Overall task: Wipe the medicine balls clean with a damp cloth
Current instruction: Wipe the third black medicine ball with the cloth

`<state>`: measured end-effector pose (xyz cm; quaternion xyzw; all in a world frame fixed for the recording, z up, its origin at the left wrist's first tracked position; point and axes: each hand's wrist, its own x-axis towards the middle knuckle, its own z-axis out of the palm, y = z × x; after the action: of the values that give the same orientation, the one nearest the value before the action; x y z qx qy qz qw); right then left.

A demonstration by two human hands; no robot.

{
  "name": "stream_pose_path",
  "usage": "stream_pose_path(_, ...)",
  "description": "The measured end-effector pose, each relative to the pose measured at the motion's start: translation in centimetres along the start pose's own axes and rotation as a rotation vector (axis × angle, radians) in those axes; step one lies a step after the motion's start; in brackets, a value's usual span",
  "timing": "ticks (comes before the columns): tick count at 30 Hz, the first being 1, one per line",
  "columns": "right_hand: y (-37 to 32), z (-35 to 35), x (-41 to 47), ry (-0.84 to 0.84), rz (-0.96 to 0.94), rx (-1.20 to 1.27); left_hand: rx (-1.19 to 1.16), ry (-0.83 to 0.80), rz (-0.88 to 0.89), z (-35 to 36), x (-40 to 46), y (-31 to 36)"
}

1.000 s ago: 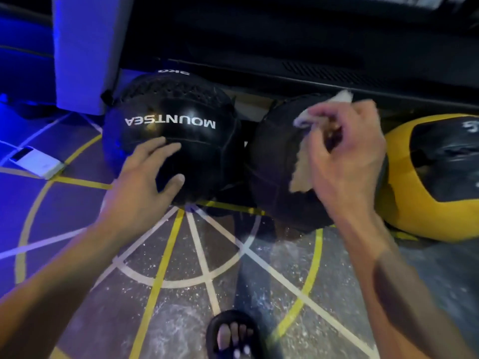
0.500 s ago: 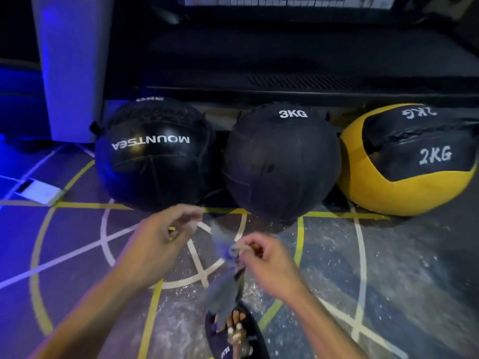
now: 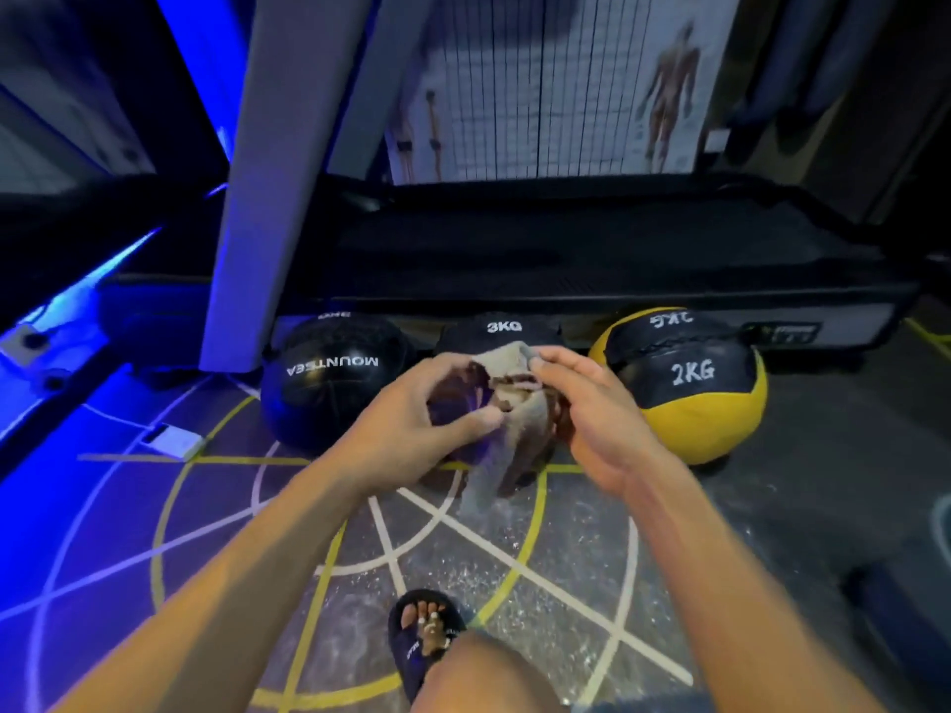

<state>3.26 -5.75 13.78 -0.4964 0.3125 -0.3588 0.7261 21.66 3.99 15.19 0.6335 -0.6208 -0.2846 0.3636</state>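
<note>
Hands are meeting in front of the person at centre frame, both gripping the cloth (image 3: 507,403) between them. The left hand (image 3: 411,429) is reaching in from 7 o'clock with its fingers curled over the cloth's left edge and its thumb pinching the fabric from below. The right hand (image 3: 592,409) is coming in from 5 o'clock, its fingertips pinching the cloth's upper right corner, palm turned inward.

Compared with half a second ago, the hands are sitting higher in the view, and the cloth is now being pulled open between them instead of dangling bunched from the right hand. A second ago the right hand was pressing it on the middle ball while the left was resting on the MOUNTSEA ball.

The cloth is looking greyish-beige and crumpled, with one tail hanging towards 6 o'clock. It is covering most of the black 3KG ball (image 3: 504,329) behind it. The black MOUNTSEA ball (image 3: 329,383) is sitting at 9 o'clock of the hands, the yellow-and-black 2KG ball (image 3: 694,388) at 3 o'clock, all three on the lined floor (image 3: 206,532)
</note>
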Motion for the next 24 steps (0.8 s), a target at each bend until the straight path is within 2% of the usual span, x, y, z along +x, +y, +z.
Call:
stream_pose_path(2,-2.6,-1.0,-2.1,-0.002,-0.005,-0.001,-0.111,-0.046,0.023,0.9,0.0,4.0)
stream_pose_path(4,-4.4,-2.1,-4.5,-0.004,0.001,-0.01,-0.093,-0.006,0.064,2.1,0.3,7.0)
stream_pose_path(7,-5.7,-4.4,-8.3,-0.043,-0.016,-0.042,-0.136,0.044,-0.005,4.0,0.5,10.6)
stream_pose_path(11,-5.1,-8.1,-13.0,-0.065,-0.097,-0.28,-0.085,-0.027,0.004,6.9,0.3,14.5)
stream_pose_path(14,-3.9,-9.7,-15.2,0.049,-0.192,-0.405,-0.044,-0.086,0.017,8.9,0.0,16.1)
stream_pose_path(16,-3.4,-10.5,-16.1,0.092,-0.237,-0.362,-0.036,-0.134,0.024,10.1,-0.2,17.0)
stream_pose_path(19,-3.5,-11.4,-17.3,0.147,-0.196,-0.22,-0.01,-0.175,0.013,11.5,-0.4,17.6)
stream_pose_path(24,-3.2,-13.5,-18.0,0.267,-0.127,-0.243,0.004,-0.171,-0.012,13.4,-0.1,18.1)
